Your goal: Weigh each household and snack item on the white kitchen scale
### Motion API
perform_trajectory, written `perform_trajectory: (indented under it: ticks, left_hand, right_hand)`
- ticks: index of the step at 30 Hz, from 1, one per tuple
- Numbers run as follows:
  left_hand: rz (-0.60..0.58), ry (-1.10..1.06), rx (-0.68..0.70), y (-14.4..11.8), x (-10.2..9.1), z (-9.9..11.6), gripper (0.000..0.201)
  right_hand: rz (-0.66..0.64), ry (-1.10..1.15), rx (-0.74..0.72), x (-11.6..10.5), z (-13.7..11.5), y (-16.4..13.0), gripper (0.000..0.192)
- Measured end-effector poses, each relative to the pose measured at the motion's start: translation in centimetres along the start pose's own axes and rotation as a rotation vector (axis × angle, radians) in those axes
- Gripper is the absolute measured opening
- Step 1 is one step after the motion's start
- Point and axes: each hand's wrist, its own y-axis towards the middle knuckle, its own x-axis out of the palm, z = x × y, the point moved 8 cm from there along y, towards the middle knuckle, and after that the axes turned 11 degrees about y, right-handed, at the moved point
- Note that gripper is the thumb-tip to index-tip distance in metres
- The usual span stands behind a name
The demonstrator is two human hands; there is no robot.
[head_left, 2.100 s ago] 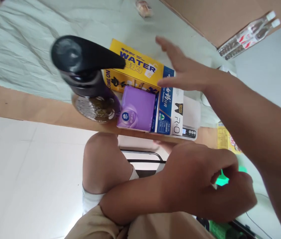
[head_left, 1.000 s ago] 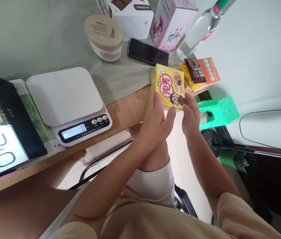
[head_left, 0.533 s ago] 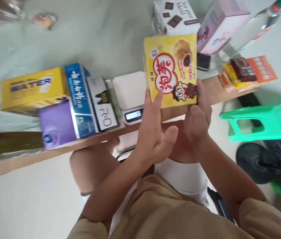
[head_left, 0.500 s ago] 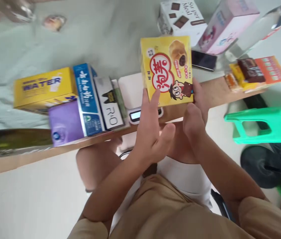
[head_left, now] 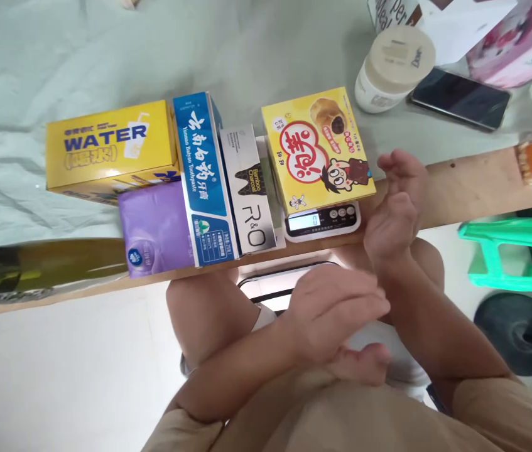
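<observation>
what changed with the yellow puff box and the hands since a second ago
The yellow puff box moved left onto the kitchen scale. The left hand let go and drew back; the right hand also let go, beside the box. The Yunnan Baiyao toothpaste box stayed left of the scale.

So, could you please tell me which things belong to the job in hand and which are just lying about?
Apparently in use:
digital scale, switched on
yellow puff box, resting on it

Seemingly lying about:
Dove tub
smartphone
yellow WATER box
Yunnan Baiyao toothpaste box
Bamboo Charcoal box
purple pack
</observation>
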Motion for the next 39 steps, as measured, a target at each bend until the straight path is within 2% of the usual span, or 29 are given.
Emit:
perform_trajectory:
  ticks: [3, 6, 11, 17, 20, 24, 28, 30, 35, 39]
  left_hand:
    - [-0.002, 0.009, 0.107, 0.0, 0.7, 0.3, 0.037]
    - [0.023, 0.003, 0.152, 0.6, 0.6, 0.1, 0.025]
    - [0.235, -0.029, 0.228, 1.1, -1.5, 0.0, 0.030]
    - [0.192, -0.101, 0.275, 1.6, -2.2, 0.5, 0.027]
    - [0.186, -0.094, 0.260, 1.8, -2.1, 0.7, 0.024]
    - [0.216, -0.076, 0.248, 1.7, -2.0, 0.6, 0.034]
    - [0.265, -0.051, 0.164, 1.5, -2.1, -0.3, 0.022]
    - [0.301, -0.038, 0.146, 1.4, -2.4, -0.5, 0.025]
    - [0.303, -0.068, 0.192, 1.2, -3.0, 0.0, 0.028]
    - [0.330, -0.033, 0.176, 1.0, -3.2, 0.0, 0.019]
  right_hand:
    - [0.046, 0.114, -0.031, -0.6, 0.6, 0.9, 0.049]
    - [0.067, 0.146, -0.024, -0.9, 1.1, 1.3, 0.048]
    - [0.039, 0.125, -0.030, -0.8, 1.1, 1.1, 0.048]
    - [0.026, 0.096, -0.035, -0.9, 1.4, 0.9, 0.048]
    - [0.029, 0.091, -0.042, -0.9, 1.4, 0.9, 0.049]
    - [0.020, 0.111, -0.030, -0.6, 1.3, 0.9, 0.047]
    - [0.009, 0.084, -0.026, -0.3, 1.0, 0.6, 0.048]
    - [0.000, 0.055, -0.029, -0.4, 0.9, 0.4, 0.048]
    - [-0.116, -0.034, -0.101, 0.0, 0.4, -0.1, 0.049]
    - [-0.255, -0.159, -0.212, 1.2, -0.1, -0.2, 0.064]
